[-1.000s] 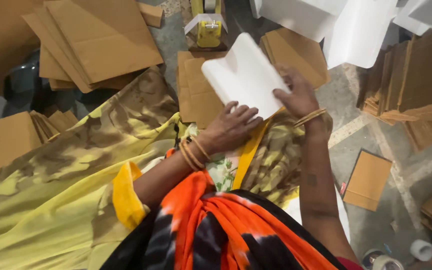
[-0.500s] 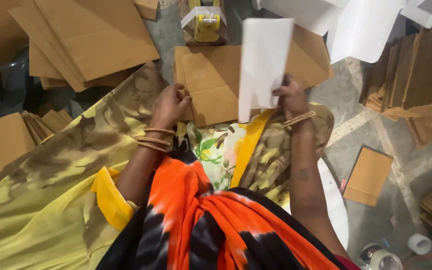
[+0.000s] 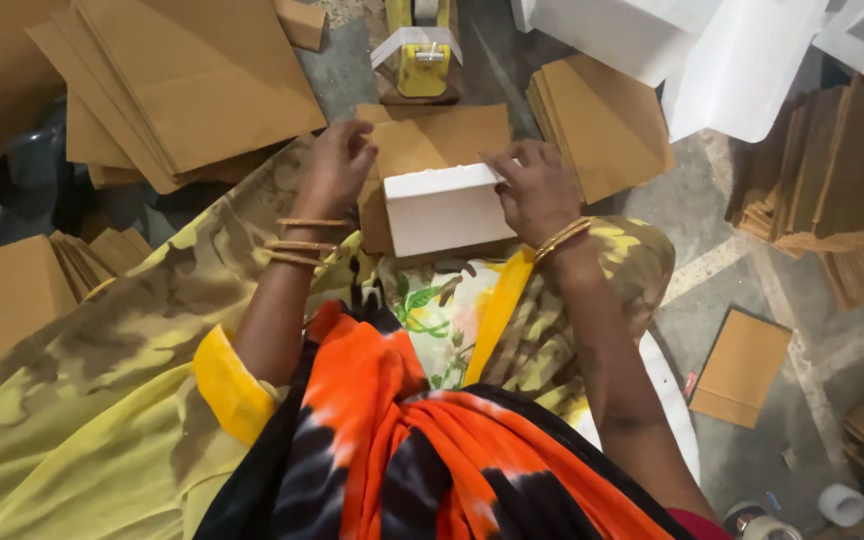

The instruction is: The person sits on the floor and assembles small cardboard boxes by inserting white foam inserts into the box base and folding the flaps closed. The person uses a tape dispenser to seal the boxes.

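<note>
Seated on the floor, both hands at a white box over the lap.

Left hand (image 3: 337, 165), at 11 o'clock of the box, rests on a brown cardboard sheet (image 3: 432, 140), fingers curled narrow on its edge; whether they pinch it I cannot tell. White box (image 3: 444, 208) sits centre frame on that sheet, right hand (image 3: 537, 185) holding its 3 o'clock end, fingers closed on the top corner. Judgement: steady the box square on the sheet, pressing evenly. Stacked brown sheets (image 3: 182, 80) at 10 o'clock; yellow tape dispenser (image 3: 422, 55) at 12; brown stack (image 3: 602, 120) at 1; white cartons (image 3: 692, 50) at 2; small brown flat (image 3: 742, 365) on the floor at 4.
</note>
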